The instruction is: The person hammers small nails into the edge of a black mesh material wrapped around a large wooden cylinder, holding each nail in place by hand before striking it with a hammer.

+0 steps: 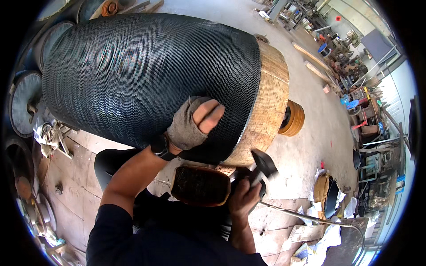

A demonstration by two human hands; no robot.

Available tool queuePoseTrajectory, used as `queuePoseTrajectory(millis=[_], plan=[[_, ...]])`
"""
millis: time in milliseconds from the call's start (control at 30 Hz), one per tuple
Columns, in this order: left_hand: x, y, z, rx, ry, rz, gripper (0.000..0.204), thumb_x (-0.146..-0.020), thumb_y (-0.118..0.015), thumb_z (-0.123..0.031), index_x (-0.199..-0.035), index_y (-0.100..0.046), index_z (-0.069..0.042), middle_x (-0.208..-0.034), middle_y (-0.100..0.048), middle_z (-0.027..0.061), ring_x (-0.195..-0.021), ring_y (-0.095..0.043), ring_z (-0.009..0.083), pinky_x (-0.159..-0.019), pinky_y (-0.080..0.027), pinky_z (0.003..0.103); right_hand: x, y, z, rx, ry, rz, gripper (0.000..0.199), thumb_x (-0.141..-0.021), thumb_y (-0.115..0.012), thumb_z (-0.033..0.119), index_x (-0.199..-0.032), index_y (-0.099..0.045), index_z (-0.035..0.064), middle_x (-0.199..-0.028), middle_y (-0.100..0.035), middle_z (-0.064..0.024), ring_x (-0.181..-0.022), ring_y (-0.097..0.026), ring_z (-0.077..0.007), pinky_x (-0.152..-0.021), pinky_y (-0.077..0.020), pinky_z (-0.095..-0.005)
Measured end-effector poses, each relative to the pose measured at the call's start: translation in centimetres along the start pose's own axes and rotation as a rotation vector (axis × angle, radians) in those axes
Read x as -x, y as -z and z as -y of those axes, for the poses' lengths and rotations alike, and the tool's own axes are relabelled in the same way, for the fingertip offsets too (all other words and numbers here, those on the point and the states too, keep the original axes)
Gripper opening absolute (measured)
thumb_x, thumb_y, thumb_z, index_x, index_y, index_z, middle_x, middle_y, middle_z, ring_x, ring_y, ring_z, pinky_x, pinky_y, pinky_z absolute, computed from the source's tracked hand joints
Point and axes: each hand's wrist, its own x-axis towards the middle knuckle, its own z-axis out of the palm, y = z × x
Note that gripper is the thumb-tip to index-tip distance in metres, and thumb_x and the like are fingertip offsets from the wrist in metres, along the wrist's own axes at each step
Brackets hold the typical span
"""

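Observation:
A large barrel-shaped roller [146, 75] wound closely in black ridged rows lies across the view, with a bare wooden end band [267, 95] on its right. My left hand [195, 122], in a grey fingerless glove, is against the black surface near that band. Its fingers are curled closed, and whatever they hold is hidden. Low on the right, my right hand [244, 197] grips a hammer [264, 165] by its handle. The hammer's dark head is slightly blurred and stands near the lower edge of the wooden band. Between my forearms sits a rounded box [200, 186] with dark contents.
An orange-brown grooved pulley [293, 118] sticks out beyond the roller's right end. A cable or hose [306, 216] runs off to the lower right, past papers and rags. Round drums [26, 104] stand along the left. Shelves with tools and machine parts [375, 119] line the right.

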Motion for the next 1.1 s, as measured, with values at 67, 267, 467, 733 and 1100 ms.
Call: queuePoseTrajectory(millis=[67,267,467,733,1100], plan=[[-0.7,0.1,-0.3,-0.018,-0.031,0.017,0.044,-0.076,-0.069,0.001,-0.118,-0.06,-0.007,-0.113,-0.06,0.011,-0.09,-0.065,0.0289,-0.076,-0.054,0.04,0.1,-0.1,-2.2,0.126,0.144,-0.014,0.027,-0.101,-0.057,0.024,-0.094,-0.057,-0.0017,-0.077,-0.066,-0.0227,-0.066,-0.066,-0.037,-0.057,-0.0498,-0.0423],[-0.9,-0.3,-0.2,-0.081,0.007,0.03,0.044,-0.075,-0.068,0.0,-0.118,-0.063,-0.01,-0.111,-0.057,0.0091,-0.092,-0.062,0.0289,-0.078,-0.052,0.041,-0.6,-0.1,-1.9,0.112,0.003,0.119,0.019,-0.101,-0.059,0.019,-0.101,-0.056,0.0001,-0.066,-0.061,-0.0185,-0.056,-0.064,-0.0286,-0.051,-0.0472,-0.04],[-1.7,0.2,0.6,-0.186,0.012,0.094,0.051,-0.074,-0.065,0.004,-0.122,-0.065,-0.012,-0.112,-0.055,0.0088,-0.095,-0.061,0.0277,-0.082,-0.051,0.043,-2.5,-0.8,-3.9,0.285,0.153,0.16,0.018,-0.1,-0.06,0.014,-0.098,-0.054,-0.0022,-0.065,-0.061,-0.0152,-0.05,-0.06,-0.0318,-0.046,-0.0437,-0.0395],[-3.4,-0.4,1.0,-0.314,0.046,0.142,0.051,-0.075,-0.061,0.006,-0.122,-0.066,-0.013,-0.111,-0.054,0.0094,-0.094,-0.059,0.0268,-0.084,-0.05,0.043,0.0,-1.7,-2.0,-0.553,-0.499,0.376,0.038,-0.107,-0.05,0.036,-0.093,-0.055,0.0012,-0.068,-0.05,0.0029,-0.059,-0.04,-0.0045,-0.05,-0.035,-0.0239],[1.2,-2.5,-8.6,0.295,0.147,0.151,0.045,-0.088,-0.062,0.004,-0.132,-0.055,0.0,-0.103,-0.068,0.0126,-0.089,-0.068,0.0272,-0.083,-0.053,0.041,0.9,-0.6,-2.8,-0.198,-0.252,0.314,0.032,-0.105,-0.054,0.027,-0.093,-0.053,-0.0021,-0.071,-0.06,-0.0257,-0.064,-0.063,-0.0432,-0.054,-0.0453,-0.0453]])
